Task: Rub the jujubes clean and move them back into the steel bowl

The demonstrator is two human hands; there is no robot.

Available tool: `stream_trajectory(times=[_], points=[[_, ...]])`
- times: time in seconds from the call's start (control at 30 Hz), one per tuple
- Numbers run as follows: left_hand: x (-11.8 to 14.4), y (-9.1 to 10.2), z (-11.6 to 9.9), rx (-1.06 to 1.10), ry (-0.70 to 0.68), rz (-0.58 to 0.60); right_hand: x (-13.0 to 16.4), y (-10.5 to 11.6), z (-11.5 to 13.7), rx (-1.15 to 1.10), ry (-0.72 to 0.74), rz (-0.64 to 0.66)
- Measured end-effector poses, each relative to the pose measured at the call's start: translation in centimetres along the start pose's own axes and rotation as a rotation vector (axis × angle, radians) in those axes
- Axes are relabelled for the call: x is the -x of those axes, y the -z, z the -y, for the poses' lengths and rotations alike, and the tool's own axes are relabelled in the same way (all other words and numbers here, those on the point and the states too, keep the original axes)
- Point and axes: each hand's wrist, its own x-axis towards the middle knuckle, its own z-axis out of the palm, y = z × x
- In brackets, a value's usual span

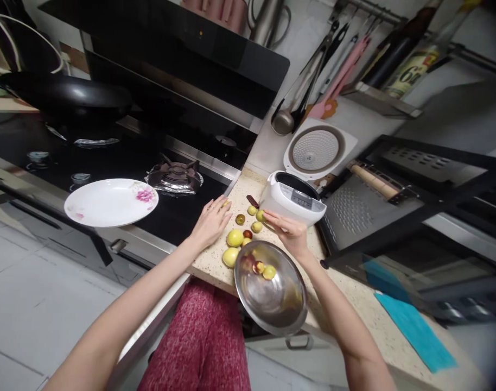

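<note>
Several small green and reddish fruits (pixel 235 238) lie on the speckled counter (pixel 354 304) in front of me. My left hand (pixel 211 220) rests on the counter with its fingertips closed on one small green fruit (pixel 226 204). My right hand (pixel 286 231) pinches another small green fruit (pixel 260 215) beside the white rice cooker (pixel 292 203). A steel bowl (pixel 272 290) sits at the counter's near edge, just below my right hand, with a few fruits (pixel 264 269) inside it.
A white flowered plate (pixel 109 202) sits on the black stove at left, near a gas burner (pixel 175 176) and a black wok (pixel 69 98). The rice cooker's lid (pixel 317 149) stands open. A dish rack (pixel 394 206) and a blue cloth (pixel 414 328) are at right.
</note>
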Motion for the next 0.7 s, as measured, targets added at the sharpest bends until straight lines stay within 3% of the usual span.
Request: stream_trajectory(times=[0.27, 0.37, 0.7], points=[[0.1, 0.2, -0.2, -0.033, -0.076, -0.007, 4.1, 2.7, -0.5, -0.393, -0.134, 0.000], [0.3, 0.3, -0.8, 0.003, -0.107, 0.011, 4.8, 2.8, -0.1, -0.455, -0.142, 0.112], [0.5, 0.8, -1.6, 0.143, -0.221, 0.058, 5.6, 0.8, 1.8, -0.414, 0.072, 0.439]])
